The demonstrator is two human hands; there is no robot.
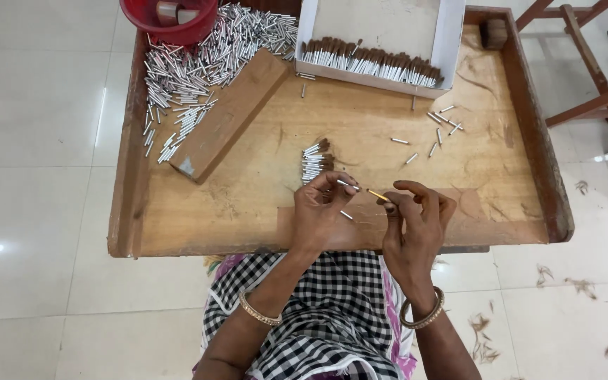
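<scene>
Over the near edge of the wooden tray table [177, 239], the left hand [321, 214] pinches a short silver metal tube [347, 184] between thumb and fingertips; its long axis runs roughly left to right, tilted slightly down toward the right hand. A second small tube [346, 214] lies against the left palm, angled the same way. The right hand [416, 218] closes its fingertips on a thin yellowish stick [378, 195], which points up and left at the open end of the pinched tube, the two nearly in line and just apart. Just beyond the hands sits a small bundle of tubes with brown tufts [316, 160], lying left to right. At the far edge stands a white cardboard box [448, 42], rectangular, holding a row of tufted tubes. A heap of bare tubes [191, 77] lies far left beside a wooden block [230, 116] and a red bowl [170, 24].
</scene>
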